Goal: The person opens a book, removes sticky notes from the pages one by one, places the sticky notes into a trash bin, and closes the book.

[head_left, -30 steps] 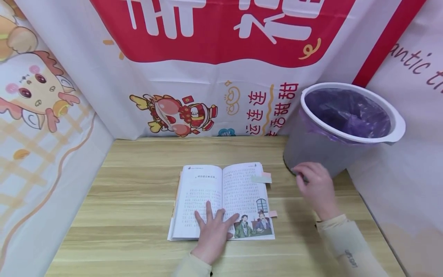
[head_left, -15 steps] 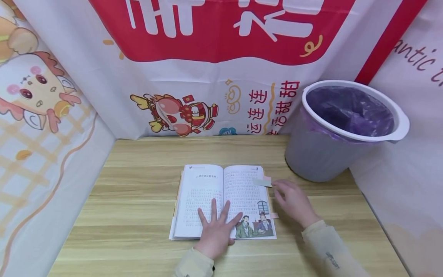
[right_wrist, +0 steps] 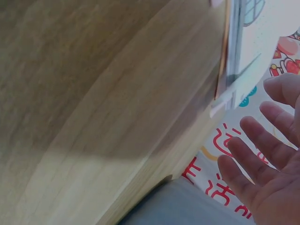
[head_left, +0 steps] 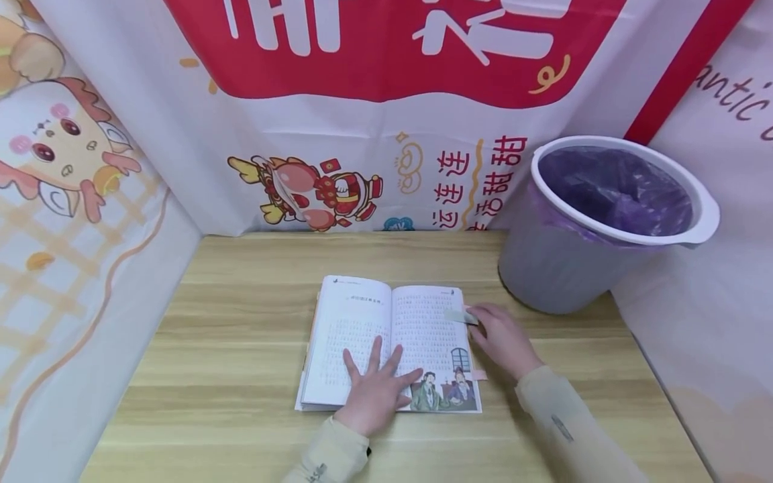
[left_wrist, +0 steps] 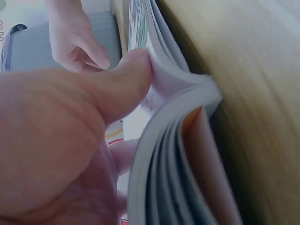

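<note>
An open book (head_left: 417, 335) with printed pages lies on the table. My left hand (head_left: 373, 396) presses on it with spread fingers, across the lower middle of both pages. In the left wrist view, the thumb (left_wrist: 126, 82) rests over the pages near the book's lower edge. My right hand (head_left: 504, 339) is at the right page's upper edge, its fingertips by a pale green sticky tab (head_left: 457, 316). The right wrist view has its fingers (right_wrist: 267, 140) loosely bent and apart, with the tab in sight beyond them. A pink tab (head_left: 479, 375) sticks out lower down.
A grey bin (head_left: 549, 275) with a white rim and purple liner stands at the table's back right. Printed cloth hangings (head_left: 362, 121) rise behind and at both sides. Wooden tabletop (head_left: 229, 322) surrounds the book.
My right hand has moved left from beside the bin to the tab at the page's edge. My left hand stays spread on the book. The left page's top now bulges up slightly.
</note>
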The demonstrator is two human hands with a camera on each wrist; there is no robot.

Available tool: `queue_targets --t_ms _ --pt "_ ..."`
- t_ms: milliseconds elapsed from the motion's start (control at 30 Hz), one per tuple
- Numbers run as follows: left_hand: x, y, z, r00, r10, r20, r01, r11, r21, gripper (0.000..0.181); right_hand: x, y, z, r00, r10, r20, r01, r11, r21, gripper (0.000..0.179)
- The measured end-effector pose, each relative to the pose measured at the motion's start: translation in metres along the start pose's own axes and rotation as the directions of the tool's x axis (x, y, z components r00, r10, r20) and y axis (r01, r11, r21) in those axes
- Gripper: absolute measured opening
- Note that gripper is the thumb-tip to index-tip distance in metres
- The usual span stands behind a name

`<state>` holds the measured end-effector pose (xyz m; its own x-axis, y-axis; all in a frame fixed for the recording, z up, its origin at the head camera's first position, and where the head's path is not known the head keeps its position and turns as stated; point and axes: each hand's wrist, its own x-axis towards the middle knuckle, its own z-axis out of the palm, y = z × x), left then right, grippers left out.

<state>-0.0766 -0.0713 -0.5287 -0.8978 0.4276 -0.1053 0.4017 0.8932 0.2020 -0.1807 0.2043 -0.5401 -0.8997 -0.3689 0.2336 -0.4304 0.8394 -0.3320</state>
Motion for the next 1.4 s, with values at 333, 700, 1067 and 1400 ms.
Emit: queue_targets --t_ms 333,700,1067,1400 --pt "0.005 -0.003 -0.006 0.999 0.002 -0.046 -0.003 1.0 -0.008 0.057 0.02 0.006 0.002 0.998 0.001 0.056 0.003 0.997 -0.076 0.047" --pt "0.005 -0.004 -0.002 0.998 -0.001 -0.064 0.0 1.0 -0.018 0.057 0.024 0.007 0.006 0.995 -0.022 0.099 0.037 0.988 -0.151 0.047" --pt "0.002 -0.003 0.001 0.999 -0.014 -0.044 0.013 0.999 -0.035 0.057 0.025 0.009 0.015 0.995 -0.094 0.028 0.098 0.976 -0.193 0.034" --pt "-0.002 -0.001 0.008 0.999 -0.021 -0.041 0.018 0.998 -0.057 0.057 0.023 0.011 0.014 0.981 -0.182 -0.063 0.169 0.972 -0.166 0.02"
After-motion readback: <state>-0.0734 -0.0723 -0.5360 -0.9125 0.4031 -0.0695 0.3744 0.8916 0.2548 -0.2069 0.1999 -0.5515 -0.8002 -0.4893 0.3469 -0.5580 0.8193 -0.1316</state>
